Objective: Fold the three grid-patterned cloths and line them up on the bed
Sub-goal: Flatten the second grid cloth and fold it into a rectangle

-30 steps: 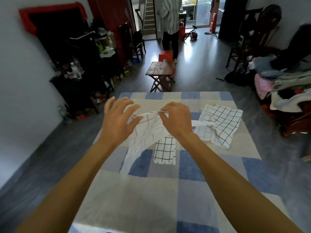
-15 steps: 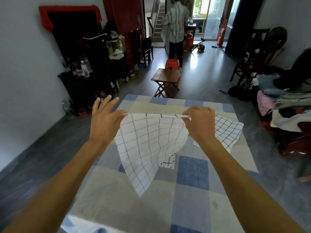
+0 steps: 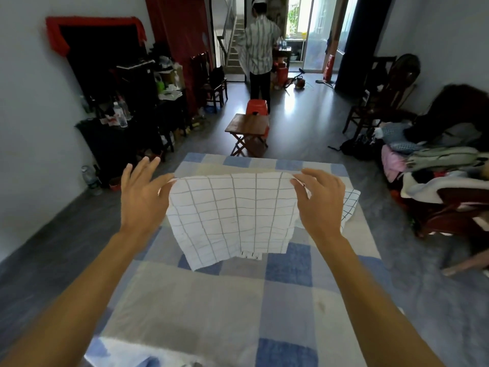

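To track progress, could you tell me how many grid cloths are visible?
3: held cloth between left hand and right hand; right cloth on the bed; hidden cloth, only its edge showing.

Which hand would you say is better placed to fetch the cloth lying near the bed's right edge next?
Probably right: the right hand pinches the held cloth just beside the lying cloth; the left hand is farther.

A: Status?
B: Left hand (image 3: 144,200) and right hand (image 3: 318,205) each pinch a top corner of a cloth (image 3: 232,215), spread out, hanging over the bed's (image 3: 211,300) middle.
A: Others?
B: Second cloth (image 3: 350,205) on the bed's right edge, partly behind the right hand. Third cloth (image 3: 251,255): a sliver on the bed under the held one.
A: Beyond the bed?
B: Table (image 3: 247,127) past its far end; person (image 3: 259,54) farther back.
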Demonstrator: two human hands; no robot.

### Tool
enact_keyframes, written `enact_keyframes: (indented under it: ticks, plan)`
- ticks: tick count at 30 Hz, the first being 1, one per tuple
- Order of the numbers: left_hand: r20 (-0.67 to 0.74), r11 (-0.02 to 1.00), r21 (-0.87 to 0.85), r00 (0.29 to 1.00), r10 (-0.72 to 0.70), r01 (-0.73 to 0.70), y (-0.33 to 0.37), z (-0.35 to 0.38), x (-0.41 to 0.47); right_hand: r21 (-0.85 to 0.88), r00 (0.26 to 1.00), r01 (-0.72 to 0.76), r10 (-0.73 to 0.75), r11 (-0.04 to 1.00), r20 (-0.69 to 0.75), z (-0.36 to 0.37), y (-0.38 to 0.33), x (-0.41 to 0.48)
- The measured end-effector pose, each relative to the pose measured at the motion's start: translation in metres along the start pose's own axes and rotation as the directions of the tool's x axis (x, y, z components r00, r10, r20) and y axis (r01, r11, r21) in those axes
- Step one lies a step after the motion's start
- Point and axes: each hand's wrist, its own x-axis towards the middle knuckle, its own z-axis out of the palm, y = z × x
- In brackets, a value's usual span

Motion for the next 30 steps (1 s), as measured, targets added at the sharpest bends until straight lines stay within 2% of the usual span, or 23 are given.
enact_keyframes:
  ticks: [8,14,23,30]
  plan:
    - [-0.115,0.988,-0.149,0.993,0.017,-0.034,-0.011,-0.046,-0.036,0.073,0.987,-0.032,0.043,0.997,-0.158,-0.052,-0.037,-0.039]
    - [-0.246,0.97,-0.233,0.969,0.017,-0.076,-0.018,-0.076,-0.071,-0.087,0.979,-0.019,0.001,0.996,-0.206,-0.083,-0.062,-0.091]
    - [-0.296,0.938,-0.335,0.955,-0.015,-0.089,-0.013,-0.091,-0.074,-0.114,0.977,-0.116,0.093,0.987,-0.19,-0.103,-0.073,-0.099]
    - [-0.246,0.938,-0.34,0.969,-0.015,-0.072,-0.006,-0.048,-0.043,-0.15,0.969,-0.138,0.102,0.979,-0.224,-0.072,-0.035,-0.079]
